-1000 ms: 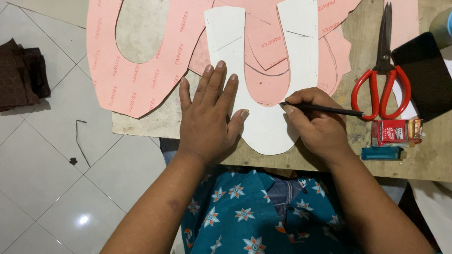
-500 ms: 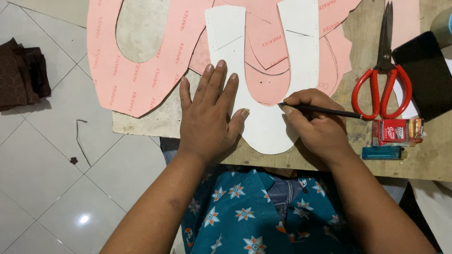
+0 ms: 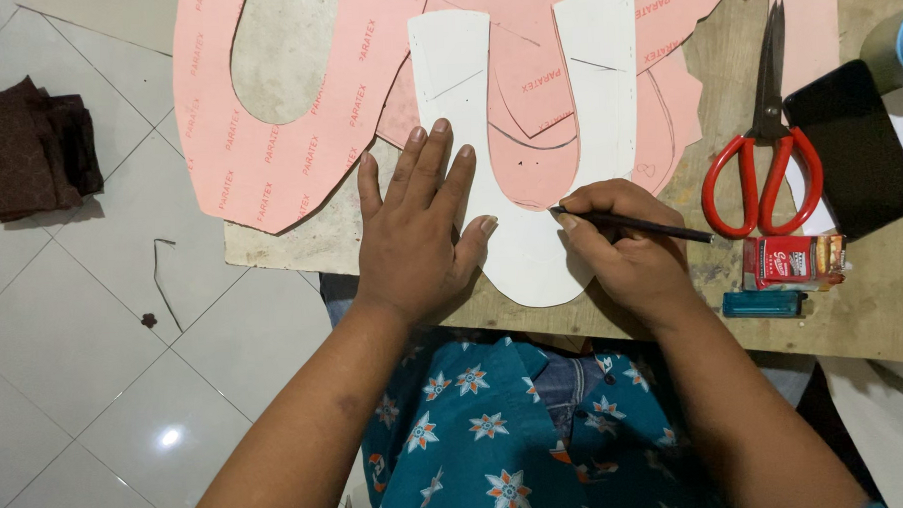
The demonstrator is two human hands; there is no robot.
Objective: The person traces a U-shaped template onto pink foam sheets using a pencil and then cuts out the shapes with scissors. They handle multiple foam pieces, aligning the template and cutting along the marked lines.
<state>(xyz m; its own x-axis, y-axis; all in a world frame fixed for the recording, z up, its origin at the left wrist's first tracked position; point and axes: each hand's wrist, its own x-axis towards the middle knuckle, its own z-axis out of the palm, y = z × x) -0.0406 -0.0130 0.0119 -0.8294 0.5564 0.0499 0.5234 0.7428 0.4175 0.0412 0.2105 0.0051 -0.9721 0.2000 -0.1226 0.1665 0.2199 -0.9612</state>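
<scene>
A white U-shaped paper pattern (image 3: 531,251) lies on a pink sheet (image 3: 528,146) on a wooden board (image 3: 864,310). My left hand (image 3: 420,225) presses flat on the left arm of the white pattern, fingers spread. My right hand (image 3: 627,253) grips a thin dark pencil (image 3: 636,224), its tip touching the inner curve of the U at the edge of the pink sheet.
A large pink U-shaped cutout (image 3: 267,140) lies at the left of the board. Red-handled scissors (image 3: 763,143), a black phone (image 3: 853,150), a small red packet (image 3: 792,262) and a blue lighter (image 3: 763,304) sit to the right. Dark fabric pieces (image 3: 28,149) lie on the tiled floor.
</scene>
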